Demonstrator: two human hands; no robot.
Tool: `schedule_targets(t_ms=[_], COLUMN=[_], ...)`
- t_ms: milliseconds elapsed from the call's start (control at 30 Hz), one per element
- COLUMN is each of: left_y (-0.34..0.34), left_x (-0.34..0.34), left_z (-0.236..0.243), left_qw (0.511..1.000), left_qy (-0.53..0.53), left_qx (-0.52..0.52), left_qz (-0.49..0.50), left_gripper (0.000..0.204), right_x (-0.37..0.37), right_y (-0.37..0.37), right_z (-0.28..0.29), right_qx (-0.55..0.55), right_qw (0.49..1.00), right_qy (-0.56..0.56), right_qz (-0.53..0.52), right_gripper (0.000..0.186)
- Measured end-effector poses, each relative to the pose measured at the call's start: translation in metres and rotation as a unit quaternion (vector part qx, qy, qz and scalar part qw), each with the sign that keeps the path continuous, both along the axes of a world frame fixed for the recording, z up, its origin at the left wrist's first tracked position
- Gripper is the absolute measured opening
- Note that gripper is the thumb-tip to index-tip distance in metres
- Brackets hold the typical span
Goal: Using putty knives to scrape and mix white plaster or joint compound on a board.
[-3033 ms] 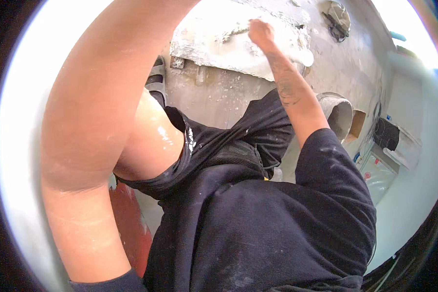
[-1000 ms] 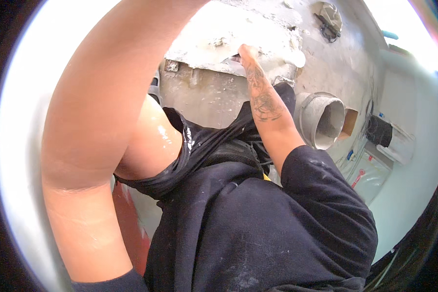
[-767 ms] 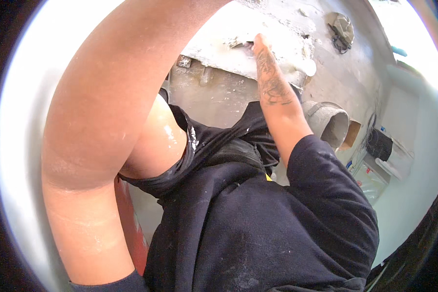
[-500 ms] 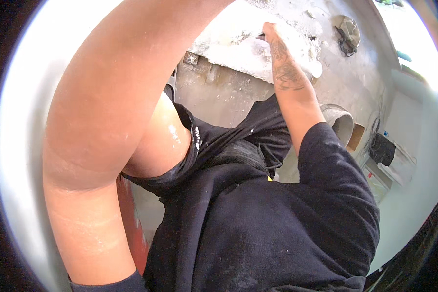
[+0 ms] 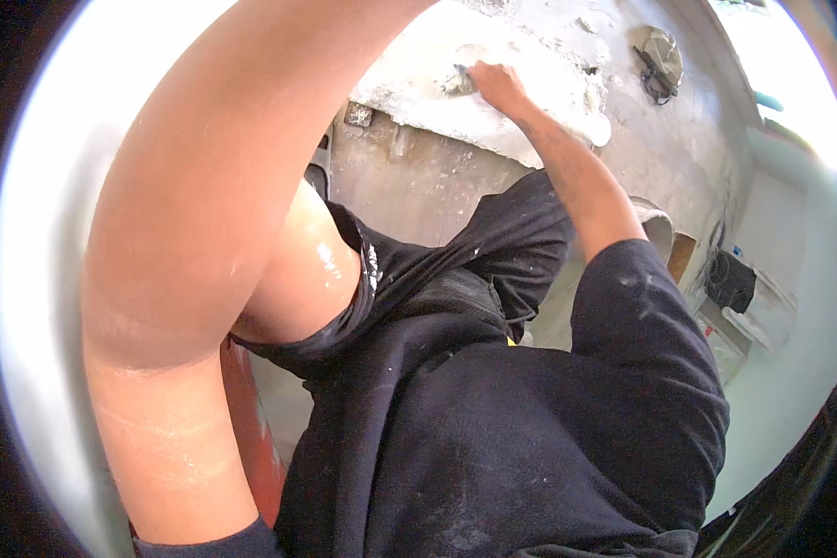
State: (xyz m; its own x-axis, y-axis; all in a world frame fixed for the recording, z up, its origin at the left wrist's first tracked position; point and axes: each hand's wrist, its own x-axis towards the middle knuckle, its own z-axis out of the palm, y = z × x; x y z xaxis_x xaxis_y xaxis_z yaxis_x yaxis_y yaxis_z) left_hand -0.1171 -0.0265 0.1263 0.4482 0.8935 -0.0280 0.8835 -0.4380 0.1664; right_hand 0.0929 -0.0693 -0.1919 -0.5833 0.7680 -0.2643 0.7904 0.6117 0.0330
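My right hand (image 5: 495, 82) is closed round a short scraper-like tool (image 5: 457, 82), grey and smeared with white; its handle is hidden in the fingers and its exact kind is hard to make out. Under that hand lies a sheet (image 5: 521, 126) coated in white, lumpy, plaster-like material, and the tool's head is over it. My left arm (image 5: 186, 232) fills the left side and runs out past the top edge. The left hand itself is outside the picture.
A bare concrete floor (image 5: 418, 191) surrounds the sheet. A pale bag or cap with dark straps (image 5: 660, 67) lies at the far right. Closer in stand a grey bucket (image 5: 654, 221) and a brown box (image 5: 682, 256). A dark object (image 5: 730, 281) sits by the right wall.
My right hand has moved left and a little nearer across the white sheet, and its tool now shows. The right forearm has turned and tilts more to the left. My left arm has hardly shifted.
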Motion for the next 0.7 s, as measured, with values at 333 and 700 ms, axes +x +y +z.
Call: schedule_targets(t_ms=[333,700], left_y=[0.009,0.007], left_x=[-0.008,-0.008], left_z=[-0.001,0.001], left_qw=[0.999,0.999], left_qy=[0.034,0.026], left_qx=[0.026,0.026], left_qz=[-0.026,-0.036], left_gripper=[0.022,0.022], right_x=[0.069,0.007], right_y=[0.084,0.041], right_z=[0.0,-0.01], right_qx=[-0.031,-0.016], right_qw=[0.997,1.0], right_qy=[0.041,0.003], right_qz=[-0.055,0.011], right_gripper=[0.04,0.025])
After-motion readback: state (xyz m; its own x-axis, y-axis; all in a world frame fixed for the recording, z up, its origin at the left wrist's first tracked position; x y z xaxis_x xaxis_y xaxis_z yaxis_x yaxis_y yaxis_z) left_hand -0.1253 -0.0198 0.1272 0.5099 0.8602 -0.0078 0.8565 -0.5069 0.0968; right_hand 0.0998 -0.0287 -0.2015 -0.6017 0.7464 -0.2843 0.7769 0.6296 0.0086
